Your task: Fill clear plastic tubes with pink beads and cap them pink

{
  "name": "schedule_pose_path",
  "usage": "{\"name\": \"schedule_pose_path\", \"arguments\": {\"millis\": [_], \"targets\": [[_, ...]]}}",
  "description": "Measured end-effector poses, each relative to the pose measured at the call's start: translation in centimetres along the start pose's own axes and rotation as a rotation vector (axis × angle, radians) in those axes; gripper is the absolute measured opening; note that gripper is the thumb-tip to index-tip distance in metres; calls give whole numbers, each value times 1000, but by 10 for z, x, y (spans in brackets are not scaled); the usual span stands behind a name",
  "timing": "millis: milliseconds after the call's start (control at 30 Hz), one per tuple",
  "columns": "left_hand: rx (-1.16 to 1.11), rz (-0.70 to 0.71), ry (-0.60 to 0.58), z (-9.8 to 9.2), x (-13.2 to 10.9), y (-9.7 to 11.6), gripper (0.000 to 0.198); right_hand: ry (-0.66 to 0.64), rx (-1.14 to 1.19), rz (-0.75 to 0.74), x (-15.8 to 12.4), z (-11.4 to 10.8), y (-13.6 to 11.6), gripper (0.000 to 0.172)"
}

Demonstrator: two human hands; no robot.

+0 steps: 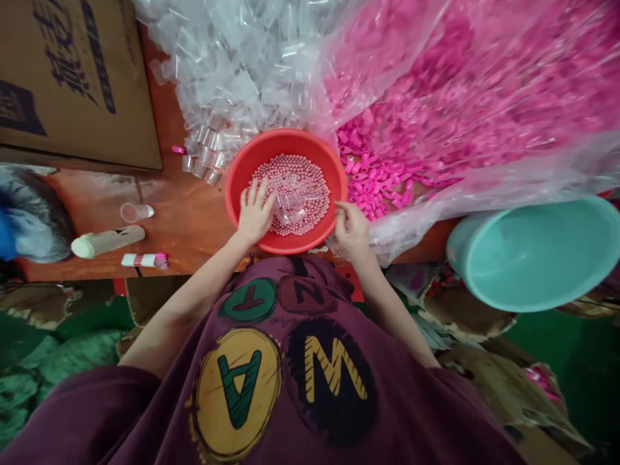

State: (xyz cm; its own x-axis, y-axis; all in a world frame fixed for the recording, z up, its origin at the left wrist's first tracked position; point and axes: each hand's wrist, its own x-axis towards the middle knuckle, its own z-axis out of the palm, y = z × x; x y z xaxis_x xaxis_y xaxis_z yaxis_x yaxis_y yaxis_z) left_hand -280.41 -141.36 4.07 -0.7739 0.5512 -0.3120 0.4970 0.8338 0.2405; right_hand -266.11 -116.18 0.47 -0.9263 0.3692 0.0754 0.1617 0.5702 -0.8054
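Observation:
A red plastic bowl [237,187] stands at the table's front edge, with many small pink beads [312,174] inside. Several clear plastic pieces [293,200] lie on top of the beads. My left hand [255,213] reaches over the bowl's left side, its fingers spread and their tips at the beads and the clear pieces; I see nothing held in it. At the right side of the bowl, my right hand [351,227] has its fingers curled and pinches the rim.
Behind the bowl lie a heap of clear plastic cups [242,64] and bright pink plastic parts [378,181] spilling from a clear bag [411,226]. A cardboard box [111,64], a white bottle [109,241] and a small cup [136,212] are at left; a turquoise tub [465,252] is at right.

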Motion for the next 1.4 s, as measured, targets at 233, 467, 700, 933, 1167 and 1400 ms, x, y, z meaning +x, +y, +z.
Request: {"name": "schedule_pose_path", "arguments": {"millis": [233, 467, 700, 933, 1167, 1400], "targets": [[20, 155, -307, 15, 73, 49, 79, -580, -551, 139, 66, 65, -44, 59], [-23, 55, -240, 19, 19, 16, 35, -412, -245, 125, 56, 68, -14, 49], [-77, 58, -136, 14, -22, 0, 34, -381, -284, 32, 73, 66, -1, 48], [-281, 64, -7, 12, -14, -2, 39, -487, -236, 36, 102, 60, -1, 58], [-193, 124, -210, 7, 37, 34, 47, -532, -141, -96, 60, 82, -20, 69], [-155, 189, -315, 5, 62, 40, 33, -282, 129, 152, 32, 81, -4, 75]]}}
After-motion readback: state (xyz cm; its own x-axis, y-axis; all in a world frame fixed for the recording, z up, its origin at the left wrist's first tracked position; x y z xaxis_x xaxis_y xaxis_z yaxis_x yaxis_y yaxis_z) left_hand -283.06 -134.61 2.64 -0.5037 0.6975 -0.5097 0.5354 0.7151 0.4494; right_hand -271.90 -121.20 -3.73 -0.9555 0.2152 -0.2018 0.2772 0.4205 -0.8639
